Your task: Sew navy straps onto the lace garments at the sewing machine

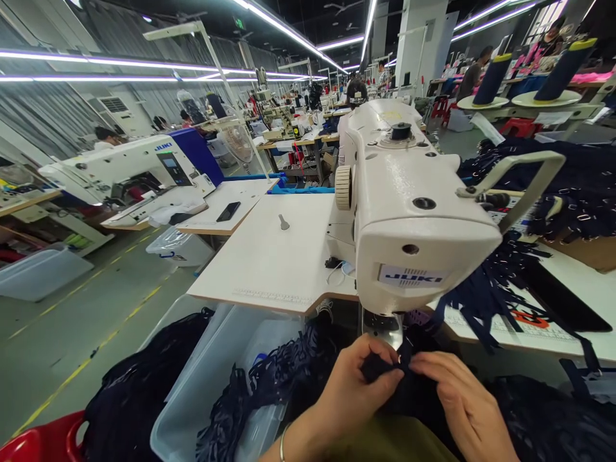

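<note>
My left hand (pixel 353 385) is closed in a pinch, thumb and forefinger meeting on a dark navy strap (pixel 407 346) just below the head of the white sewing machine (pixel 423 256). A small shiny spot, perhaps a metal ring, shows on the strap between my hands. From the other side, my right hand (pixel 457 394) presses its fingertips against the same strap, its thumb mostly hidden. The needle area sits behind a clear guard (pixel 382 326) right above my fingers. More dark fabric hangs below, too dark to separate.
Left of me stands a clear plastic bin (pixel 180 404) holding navy straps. The white table (pixel 260 250) carries a small metal piece (pixel 283 222) and a phone (pixel 228 211). Navy straps with buckles (pixel 553 173) pile up at right, near a black phone-like slab (pixel 563 295). A red stool (pixel 45 439) is lower left.
</note>
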A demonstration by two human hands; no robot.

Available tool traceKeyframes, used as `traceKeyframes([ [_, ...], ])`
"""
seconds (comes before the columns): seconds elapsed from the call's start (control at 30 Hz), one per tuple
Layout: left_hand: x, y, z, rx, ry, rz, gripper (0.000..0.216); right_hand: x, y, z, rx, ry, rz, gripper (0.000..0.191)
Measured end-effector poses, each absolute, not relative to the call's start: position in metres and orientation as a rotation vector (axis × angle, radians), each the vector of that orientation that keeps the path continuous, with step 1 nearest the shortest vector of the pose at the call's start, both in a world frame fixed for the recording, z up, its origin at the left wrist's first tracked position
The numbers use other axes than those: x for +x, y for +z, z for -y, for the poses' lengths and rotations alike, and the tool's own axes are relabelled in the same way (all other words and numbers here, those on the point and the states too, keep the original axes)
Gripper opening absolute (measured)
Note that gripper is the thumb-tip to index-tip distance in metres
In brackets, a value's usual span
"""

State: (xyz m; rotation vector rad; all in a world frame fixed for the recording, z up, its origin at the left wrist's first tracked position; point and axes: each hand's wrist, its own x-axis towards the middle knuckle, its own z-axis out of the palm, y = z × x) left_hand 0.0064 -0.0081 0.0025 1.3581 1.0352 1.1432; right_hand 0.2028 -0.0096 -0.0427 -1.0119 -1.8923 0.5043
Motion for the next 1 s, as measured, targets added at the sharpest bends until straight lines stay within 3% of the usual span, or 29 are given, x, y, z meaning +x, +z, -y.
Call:
traceKeyframes([
  [0.1,0.012,0.002,0.01,1.43,1.132,-0.973,0.014,0.192,-0.043,0.012,-1.016,0.877,1.831,0.033],
  [0.2,0.015,-0.002,0.012,1.588,1.154,-0.99,0.015,0.18,-0.039,0.013,-1.04,1.025,1.564,0.02],
  [0.33,0.017,-0.007,0.014,1.596,1.236,-1.079,0.019,0.169,-0.038,0.015,-1.022,0.869,1.365,0.001],
  [0.77,0.019,-0.013,0.019,1.705,1.411,-0.991,0.029,0.172,-0.041,0.014,-0.745,0.576,1.551,0.026],
  [1.0,0.017,-0.012,0.02,1.616,1.338,-0.975,0.023,0.176,-0.041,0.016,-0.785,0.558,1.549,0.026],
])
